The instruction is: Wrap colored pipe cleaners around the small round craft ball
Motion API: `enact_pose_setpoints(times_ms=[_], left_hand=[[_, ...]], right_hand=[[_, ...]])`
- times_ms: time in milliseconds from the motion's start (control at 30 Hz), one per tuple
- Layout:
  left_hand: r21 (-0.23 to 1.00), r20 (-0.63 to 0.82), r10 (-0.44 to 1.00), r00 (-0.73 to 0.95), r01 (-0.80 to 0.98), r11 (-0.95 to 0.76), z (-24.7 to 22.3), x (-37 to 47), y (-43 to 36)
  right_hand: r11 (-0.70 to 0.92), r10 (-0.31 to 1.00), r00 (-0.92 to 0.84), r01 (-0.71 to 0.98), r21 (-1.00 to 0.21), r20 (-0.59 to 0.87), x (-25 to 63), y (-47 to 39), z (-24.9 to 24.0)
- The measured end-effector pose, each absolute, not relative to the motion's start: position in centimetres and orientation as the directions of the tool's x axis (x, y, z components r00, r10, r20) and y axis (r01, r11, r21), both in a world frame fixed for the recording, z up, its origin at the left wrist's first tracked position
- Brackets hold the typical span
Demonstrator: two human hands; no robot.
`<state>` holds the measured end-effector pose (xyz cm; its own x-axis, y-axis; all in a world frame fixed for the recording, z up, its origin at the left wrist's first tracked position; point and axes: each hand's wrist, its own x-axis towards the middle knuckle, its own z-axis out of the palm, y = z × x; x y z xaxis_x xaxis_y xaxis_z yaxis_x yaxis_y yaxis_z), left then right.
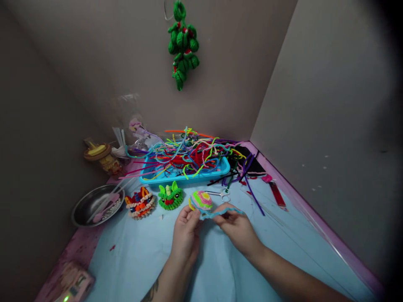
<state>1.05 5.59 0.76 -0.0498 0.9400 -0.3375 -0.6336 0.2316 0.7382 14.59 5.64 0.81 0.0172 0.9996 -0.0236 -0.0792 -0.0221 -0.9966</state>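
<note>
Two bare hands working at a striped fuzzy dome in front of a blue tray

A small striped dome [201, 200], pink, green, yellow and blue, is just in front of the blue tray [185, 181], right of its middle. The left hand [185, 230] pinches the dome's near edge between thumb and curled fingers, probably to steady it. The right hand [238, 230], also in front of the tray, pinches a light blue fuzzy strand [229, 211] that reaches the dome; the grip seems meant to guide the strand along the edge.

The tray overflows with tangled, many-coloured stems [198, 154], apparently kept there within easy reach. Scissors [225, 195] lie just in front of the tray's right part, beside the dome, perhaps so they are handy. In front of its left part sit a green horned figure [170, 197] and an orange-and-red one [140, 204]. A metal bowl [86, 205] stands left of the tray and nearer the viewer. A green cluster [183, 46] hangs on the wall above it.
</note>
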Motion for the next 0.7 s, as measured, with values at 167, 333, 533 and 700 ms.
enact_pose_setpoints(times_ms=[167, 333, 533, 700], left_hand=[[0.715, -0.336, 0.941, -0.029, -0.659, 0.235, 0.42, 0.97, 5.60], [0.724, -0.303, 0.953, -0.020, -0.655, 0.217, 0.30, 1.08, 5.57], [0.786, -0.271, 0.959, -0.083, -0.594, 0.171, 0.74, 1.27, 5.35], [0.826, -0.244, 0.963, -0.111, -0.544, 0.147, 0.81, 1.28, 5.26]], right_hand=[[-0.082, 0.994, 0.067, -0.114, -0.990, -0.090, 14.43, 5.90, 0.39], [-0.014, 0.999, 0.046, -0.123, -0.992, -0.020, 14.26, 5.85, -0.12], [0.001, 0.998, 0.066, 0.005, -1.000, 0.002, 14.44, 5.80, 0.18], [0.183, 0.979, 0.039, 0.249, -0.951, 0.198, 14.66, 5.80, 0.27]])
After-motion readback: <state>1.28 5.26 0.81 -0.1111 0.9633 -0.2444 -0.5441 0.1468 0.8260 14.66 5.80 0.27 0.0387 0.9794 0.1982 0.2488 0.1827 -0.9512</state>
